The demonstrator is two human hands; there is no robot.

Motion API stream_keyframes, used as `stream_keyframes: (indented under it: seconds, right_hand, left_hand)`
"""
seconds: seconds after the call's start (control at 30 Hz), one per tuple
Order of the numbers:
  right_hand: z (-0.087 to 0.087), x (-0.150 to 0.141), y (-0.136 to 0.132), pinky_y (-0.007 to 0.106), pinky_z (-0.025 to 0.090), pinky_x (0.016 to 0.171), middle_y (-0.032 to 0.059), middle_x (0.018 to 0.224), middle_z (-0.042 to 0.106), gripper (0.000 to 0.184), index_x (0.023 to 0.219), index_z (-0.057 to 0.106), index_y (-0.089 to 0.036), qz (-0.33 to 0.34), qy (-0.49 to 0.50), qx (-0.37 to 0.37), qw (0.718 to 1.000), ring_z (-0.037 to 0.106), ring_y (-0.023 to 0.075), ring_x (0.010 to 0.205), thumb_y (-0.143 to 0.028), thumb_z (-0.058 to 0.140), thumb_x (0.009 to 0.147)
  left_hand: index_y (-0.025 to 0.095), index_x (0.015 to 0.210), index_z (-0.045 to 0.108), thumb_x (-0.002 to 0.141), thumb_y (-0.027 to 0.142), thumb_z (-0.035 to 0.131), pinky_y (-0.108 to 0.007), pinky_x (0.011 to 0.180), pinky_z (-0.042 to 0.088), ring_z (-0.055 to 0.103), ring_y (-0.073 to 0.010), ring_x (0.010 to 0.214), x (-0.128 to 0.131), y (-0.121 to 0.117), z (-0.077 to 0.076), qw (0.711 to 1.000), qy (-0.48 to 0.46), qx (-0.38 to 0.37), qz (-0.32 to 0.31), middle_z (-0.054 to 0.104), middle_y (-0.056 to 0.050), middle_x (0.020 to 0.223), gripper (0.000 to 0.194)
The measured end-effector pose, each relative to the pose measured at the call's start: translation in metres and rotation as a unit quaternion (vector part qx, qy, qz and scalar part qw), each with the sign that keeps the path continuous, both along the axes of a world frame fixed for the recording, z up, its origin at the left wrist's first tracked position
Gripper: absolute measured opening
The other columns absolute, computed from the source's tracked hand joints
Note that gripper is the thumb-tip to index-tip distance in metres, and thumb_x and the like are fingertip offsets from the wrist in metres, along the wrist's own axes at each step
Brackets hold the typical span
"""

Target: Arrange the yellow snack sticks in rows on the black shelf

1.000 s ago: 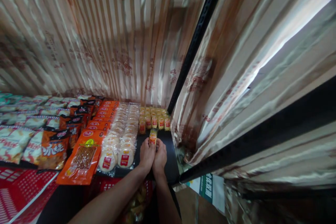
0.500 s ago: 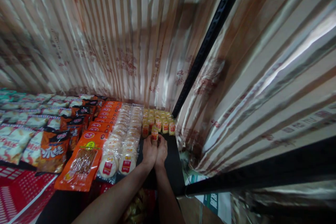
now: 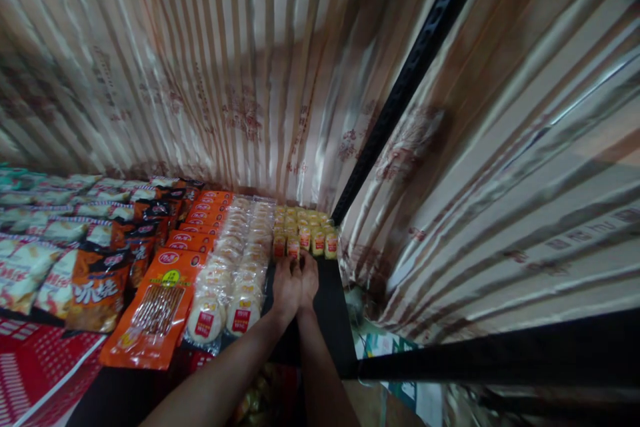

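My left hand [image 3: 285, 287] and my right hand [image 3: 309, 281] reach side by side to the back of a black shelf [image 3: 331, 310]. Their fingertips press together on a small yellow snack packet [image 3: 293, 247] with a red label. That packet stands in the front row of several like yellow packets [image 3: 316, 233] in the shelf's right corner. Both hands are closed around it; the fingertips are partly hidden behind the knuckles.
Left of my hands lie rows of round white cakes in clear wrap [image 3: 240, 273], orange sausage-stick bags [image 3: 163, 300], dark orange snack bags [image 3: 97, 290] and pale bags [image 3: 30, 260]. Striped shiny curtain [image 3: 225, 80] backs the shelf. A black upright post [image 3: 400, 93] stands at the right corner.
Both hands have moved forward with the yellow packet, from the open black part of the shelf up to the front row of yellow packets. The view has shifted slightly.
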State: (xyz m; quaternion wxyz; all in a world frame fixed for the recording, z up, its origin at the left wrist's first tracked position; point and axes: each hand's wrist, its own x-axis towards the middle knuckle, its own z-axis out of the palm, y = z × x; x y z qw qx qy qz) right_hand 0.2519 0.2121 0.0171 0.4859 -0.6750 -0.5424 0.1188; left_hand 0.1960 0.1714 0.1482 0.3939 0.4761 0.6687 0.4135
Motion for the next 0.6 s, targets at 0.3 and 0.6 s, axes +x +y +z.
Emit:
stream_keyframes:
  seconds: [0.3,0.6]
  right_hand:
    - [0.002,-0.004,0.001,0.035,0.042,0.087,0.0092,0.096,0.064,0.03,0.099,0.058,-0.018,-0.017,-0.004,-0.019,1.0,0.056,0.022,0.093,-0.025,0.043,0.074]
    - [0.002,-0.002,0.004,0.031,0.043,0.081,0.0054,0.091,0.065,0.026,0.093,0.059,-0.02,0.001,0.026,-0.016,1.0,0.057,0.019,0.086,-0.023,0.046,0.072]
  left_hand:
    - [0.022,0.09,0.068,0.072,0.008,0.049,-0.04,0.104,0.036,0.054,-0.0267,0.111,-0.004,0.005,-0.017,1.0,0.005,0.012,-0.021,0.066,-0.007,0.106,0.029]
    - [0.023,0.1,0.064,0.078,0.017,0.048,-0.04,0.104,0.034,0.048,-0.0273,0.117,-0.008,0.018,-0.052,0.997,0.0,0.005,-0.073,0.062,-0.007,0.111,0.029]
